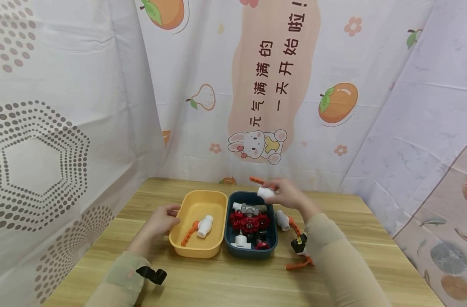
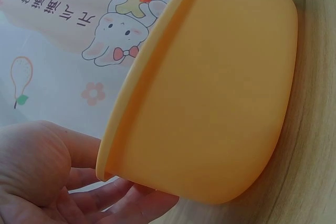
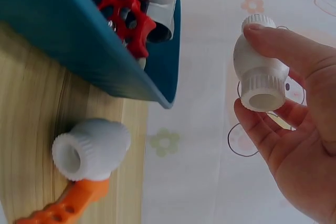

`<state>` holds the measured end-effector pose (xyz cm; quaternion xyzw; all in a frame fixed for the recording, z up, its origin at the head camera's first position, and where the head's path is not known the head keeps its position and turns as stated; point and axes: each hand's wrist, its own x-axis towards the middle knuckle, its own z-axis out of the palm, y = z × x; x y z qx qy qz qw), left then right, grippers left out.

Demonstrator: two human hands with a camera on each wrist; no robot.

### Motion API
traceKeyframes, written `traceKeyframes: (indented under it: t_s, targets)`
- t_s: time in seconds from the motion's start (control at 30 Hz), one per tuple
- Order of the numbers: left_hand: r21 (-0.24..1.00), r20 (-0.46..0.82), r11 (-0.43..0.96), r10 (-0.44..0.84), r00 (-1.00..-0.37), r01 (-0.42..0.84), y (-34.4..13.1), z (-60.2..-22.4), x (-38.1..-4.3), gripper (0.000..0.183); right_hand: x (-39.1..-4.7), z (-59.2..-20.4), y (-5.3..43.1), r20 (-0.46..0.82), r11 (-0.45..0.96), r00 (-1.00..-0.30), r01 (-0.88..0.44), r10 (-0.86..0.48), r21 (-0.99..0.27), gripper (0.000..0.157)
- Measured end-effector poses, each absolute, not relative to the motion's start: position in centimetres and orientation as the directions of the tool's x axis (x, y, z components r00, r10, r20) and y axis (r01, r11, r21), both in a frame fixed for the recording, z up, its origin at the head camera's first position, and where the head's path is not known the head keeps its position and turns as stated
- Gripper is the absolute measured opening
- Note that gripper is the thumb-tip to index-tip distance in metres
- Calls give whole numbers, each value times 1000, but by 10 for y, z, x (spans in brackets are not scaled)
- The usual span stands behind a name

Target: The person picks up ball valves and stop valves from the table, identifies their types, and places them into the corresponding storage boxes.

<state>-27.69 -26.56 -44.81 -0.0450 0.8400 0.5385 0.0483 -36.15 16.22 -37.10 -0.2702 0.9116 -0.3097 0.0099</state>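
Note:
My right hand (image 1: pixel 288 194) grips a white plastic ball valve (image 3: pixel 261 64) above the far right corner of the dark blue bin (image 1: pixel 250 254); its orange handle (image 1: pixel 257 181) points left in the head view. My left hand (image 1: pixel 161 220) is at the left wall of the yellow bin (image 2: pixel 210 87), fingers extended and touching near its rim. Inside the yellow bin lies another white ball valve (image 1: pixel 205 226) with an orange handle. Red-handled valves (image 1: pixel 250 222) and white fittings (image 1: pixel 241 241) fill the blue bin.
Right of the blue bin, a white ball valve (image 3: pixel 92 148) with an orange handle lies on the wooden table (image 1: pixel 218 283). Another orange handle (image 1: pixel 299 266) shows beside the right sleeve, partly hidden. A printed curtain (image 1: pixel 202 64) hangs behind the table.

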Motion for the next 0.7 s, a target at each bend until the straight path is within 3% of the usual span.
traceKeyframes:
  t_s: [0.7]
  targets:
    - [894, -109, 435, -17, -994, -105, -266, -450, -278, 54, -365, -370, 123, 136, 654, -824, -527, -550, -543, 42]
